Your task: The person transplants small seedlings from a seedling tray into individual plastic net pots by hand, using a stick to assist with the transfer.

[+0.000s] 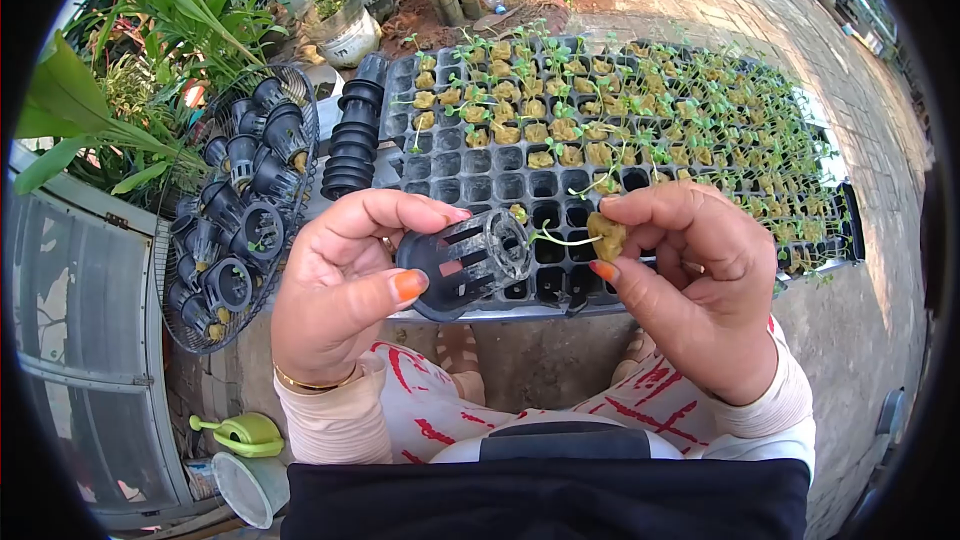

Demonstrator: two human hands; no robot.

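My left hand (345, 275) grips a black slotted net pot (465, 262) by its rim, tilted on its side with its base toward the right. Between the thumb and fingertips of my right hand (695, 280) is a yellowish-brown grow plug (607, 237). A thin pale stem with a small seedling (545, 234) sticks out of the plug to the left, its leaves close to the pot's base. Both hands are above the near edge of a black seedling tray (470, 162), whose far and right cells hold more plugs with green sprouts.
A wire basket (312, 130) on the left holds several black net pots, some with plugs. Beside it lies a stack of nested black pots (352, 145). A green watering can (245, 434) and a pale bucket (248, 490) stand at lower left.
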